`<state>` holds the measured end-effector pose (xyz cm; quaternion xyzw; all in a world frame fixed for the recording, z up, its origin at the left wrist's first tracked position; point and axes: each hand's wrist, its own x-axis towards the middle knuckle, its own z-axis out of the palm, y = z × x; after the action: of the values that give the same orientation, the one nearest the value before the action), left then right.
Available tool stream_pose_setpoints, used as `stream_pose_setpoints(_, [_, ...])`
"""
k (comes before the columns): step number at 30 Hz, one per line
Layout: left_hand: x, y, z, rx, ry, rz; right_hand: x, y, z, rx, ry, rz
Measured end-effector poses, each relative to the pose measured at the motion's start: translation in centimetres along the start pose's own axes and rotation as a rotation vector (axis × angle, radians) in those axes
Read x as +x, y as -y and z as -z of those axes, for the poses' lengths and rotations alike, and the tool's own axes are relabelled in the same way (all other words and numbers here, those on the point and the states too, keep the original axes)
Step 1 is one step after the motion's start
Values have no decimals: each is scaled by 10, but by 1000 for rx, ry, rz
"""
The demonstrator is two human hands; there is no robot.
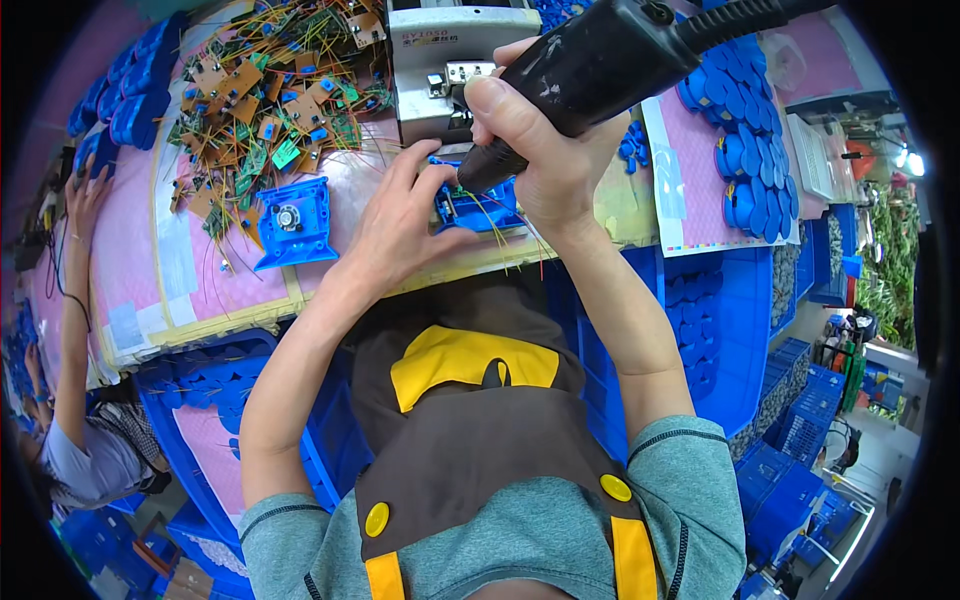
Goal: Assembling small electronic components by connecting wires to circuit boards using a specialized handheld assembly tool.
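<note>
On the counter (180, 270), the plastic housing (470, 205) lies at the centre, under both hands. A second housing (292, 222) sits at its nine o'clock. The heap of wired circuit boards (280, 90) lies at ten o'clock, the small machine (450, 60) at twelve, and stacked discs (750, 150) at three.

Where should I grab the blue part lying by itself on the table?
Grab the blue part by its two long straight sides, coming down from above. It lies flat, with a round piece in its middle and loose wires beyond its far end.
</note>
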<state>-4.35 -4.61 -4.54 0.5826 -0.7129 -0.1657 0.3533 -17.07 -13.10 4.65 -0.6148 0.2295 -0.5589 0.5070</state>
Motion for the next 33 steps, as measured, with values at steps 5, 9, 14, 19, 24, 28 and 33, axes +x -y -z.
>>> stream_pose_setpoints(5, [1, 1, 1, 17, 17, -1, 1, -2, -1, -6, 27, 12])
stream_pose_setpoints(9, [1, 0, 0, 4, 28, 28, -1, -3, 1, -41, 116, 3])
stream_pose_setpoints(14, [1, -2, 1, -4, 12, 12, -3, -6, 1, -54, 121, -9])
stream_pose_setpoints(19, [-3, -6, 7, 15, 61, 49, -7, -4, 0, -71, 139, -12])
stream_pose_setpoints(24, [-4, -22, 63, 241, 170, 44, 16, -1, 19, -23, 42, 22])
stream_pose_setpoints(28, [-24, -25, 104, 555, 300, 46, 73, 21, 37, -217, -144, 102])
stream_pose_setpoints(33, [-42, 1, 101, 677, 370, 48, 125, -31, 65, -518, -148, 183])
